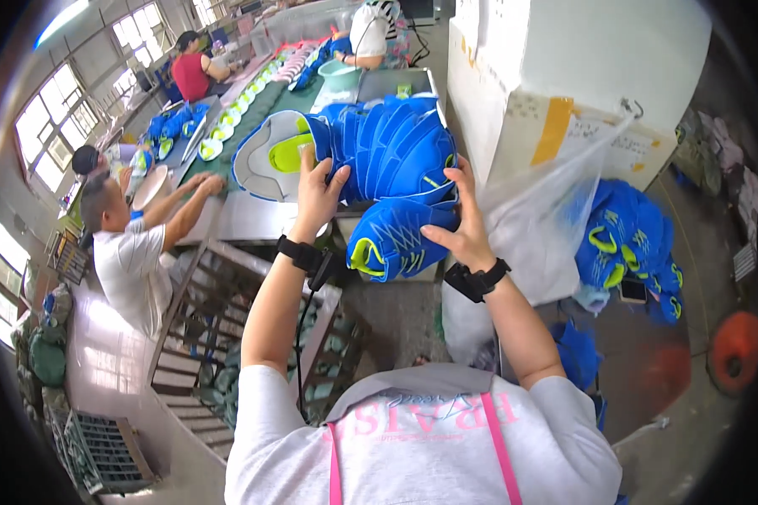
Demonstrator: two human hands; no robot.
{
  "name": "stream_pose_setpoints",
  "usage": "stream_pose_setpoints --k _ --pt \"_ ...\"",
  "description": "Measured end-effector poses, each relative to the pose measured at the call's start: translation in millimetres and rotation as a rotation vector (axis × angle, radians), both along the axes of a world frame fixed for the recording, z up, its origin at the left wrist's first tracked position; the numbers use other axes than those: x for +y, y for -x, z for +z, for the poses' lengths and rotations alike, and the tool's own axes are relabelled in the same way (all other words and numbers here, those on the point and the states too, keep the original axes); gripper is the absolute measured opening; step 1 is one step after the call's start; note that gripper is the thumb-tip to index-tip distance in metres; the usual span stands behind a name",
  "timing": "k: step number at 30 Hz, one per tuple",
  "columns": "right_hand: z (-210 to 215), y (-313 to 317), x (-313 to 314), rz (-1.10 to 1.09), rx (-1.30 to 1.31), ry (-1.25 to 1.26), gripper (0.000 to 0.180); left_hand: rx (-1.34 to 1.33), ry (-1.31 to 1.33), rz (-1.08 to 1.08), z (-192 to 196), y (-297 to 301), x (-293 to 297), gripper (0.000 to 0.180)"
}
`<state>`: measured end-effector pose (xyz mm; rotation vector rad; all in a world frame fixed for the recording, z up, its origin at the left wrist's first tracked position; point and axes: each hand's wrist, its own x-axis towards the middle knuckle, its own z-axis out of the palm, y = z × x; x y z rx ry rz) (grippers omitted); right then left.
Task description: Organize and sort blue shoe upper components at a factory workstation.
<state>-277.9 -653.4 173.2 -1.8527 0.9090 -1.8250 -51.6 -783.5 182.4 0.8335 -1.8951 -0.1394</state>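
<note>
- Head view: right hand (472, 225) is clasping the lower blue shoe upper (394, 236) by its right end.
- Left hand (318, 192), farther, is pinching the grey-lined upper (255, 168).
- Mid-frame, left of right hand, lower blue shoe upper is lying below blue stack (396, 151), long axis running sideways.

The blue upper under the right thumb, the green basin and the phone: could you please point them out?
Blue upper (397, 236), head view, zigzag-patterned surface.
Green basin (339, 82), head view, outer wall.
Phone (633, 291), head view, dark screen.
</note>
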Motion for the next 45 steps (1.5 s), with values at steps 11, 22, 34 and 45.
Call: stream_pose_setpoints --k 11,22,34,45 --pt "14.9 37.0 -230.4 -0.069 -0.141 0.036 0.075 -0.085 0.206 0.079 60.7 69.9 -249.5 0.024" --pt "-3.1 81.1 -461.6 -0.325 -0.007 -0.194 0.079 -0.157 -0.148 0.01 2.7 133.4 -517.6 0.029" --pt "-37.7 122.5 -527.7 -0.57 0.765 -0.999 0.071 -0.775 -0.599 -0.338 -143.1 164.1 -634.7 0.039" --pt "-9.2 82.0 -381.9 -0.483 0.494 -0.462 0.066 -0.998 -0.352 -0.256 -102.7 170.1 -576.0 0.053"
